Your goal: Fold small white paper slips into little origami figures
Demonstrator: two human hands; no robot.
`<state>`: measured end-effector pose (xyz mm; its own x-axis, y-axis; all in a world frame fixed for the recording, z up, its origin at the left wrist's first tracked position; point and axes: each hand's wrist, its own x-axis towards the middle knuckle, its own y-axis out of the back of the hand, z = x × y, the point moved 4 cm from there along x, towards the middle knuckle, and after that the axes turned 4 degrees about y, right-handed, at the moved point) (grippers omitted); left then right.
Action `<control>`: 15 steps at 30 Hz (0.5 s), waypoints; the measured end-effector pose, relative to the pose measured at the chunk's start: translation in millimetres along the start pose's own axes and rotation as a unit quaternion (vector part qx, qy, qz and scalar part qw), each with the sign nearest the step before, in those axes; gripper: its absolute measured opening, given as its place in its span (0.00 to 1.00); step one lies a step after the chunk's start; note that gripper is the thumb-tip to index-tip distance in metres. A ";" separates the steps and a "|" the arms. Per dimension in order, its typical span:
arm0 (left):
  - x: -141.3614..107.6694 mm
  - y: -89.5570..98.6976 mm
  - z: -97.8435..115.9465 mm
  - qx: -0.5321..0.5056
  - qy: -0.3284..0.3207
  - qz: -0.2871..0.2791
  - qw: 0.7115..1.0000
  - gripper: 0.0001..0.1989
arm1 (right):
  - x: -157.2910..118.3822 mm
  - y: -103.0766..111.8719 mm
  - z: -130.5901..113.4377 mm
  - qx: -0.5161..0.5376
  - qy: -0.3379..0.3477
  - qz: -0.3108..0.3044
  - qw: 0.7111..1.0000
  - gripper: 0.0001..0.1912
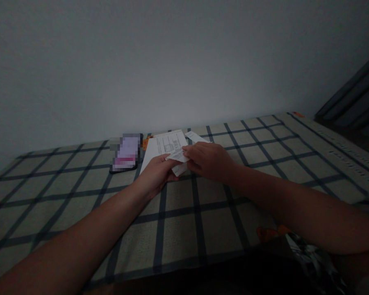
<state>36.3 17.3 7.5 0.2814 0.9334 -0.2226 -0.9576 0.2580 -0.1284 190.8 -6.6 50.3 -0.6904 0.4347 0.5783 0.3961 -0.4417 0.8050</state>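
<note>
Between my two hands is a small folded slip of printed white paper point(177, 155). My left hand point(156, 172) pinches its left side, thumb on top. From the right, my right hand point(207, 159) grips the slip's other edge with bent fingers. Just behind them a white printed sheet point(161, 145) lies flat on the checked cloth, partly covered by my left hand. Another narrow piece of white paper point(197, 137) shows beyond my right hand, which hides its near end. The print is too small to read.
A smartphone point(126, 152) with a lit, blurred screen lies left of the sheet. The checked cloth point(178, 229) covers the table, which meets a plain wall point(184, 65) at the back. Dark folded fabric point(353, 94) hangs at the far right.
</note>
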 end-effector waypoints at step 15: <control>-3.6 -2.1 -1.1 0.067 0.000 -0.003 0.998 0.11 | 0.5 -6.7 1.2 0.056 -0.058 -0.020 0.997 0.17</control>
<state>37.4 13.1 7.5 0.2864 0.9320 -0.2220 -0.9558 0.2941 0.0016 188.6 -2.5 45.4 -0.6353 0.5411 0.5510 0.4384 -0.3347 0.8341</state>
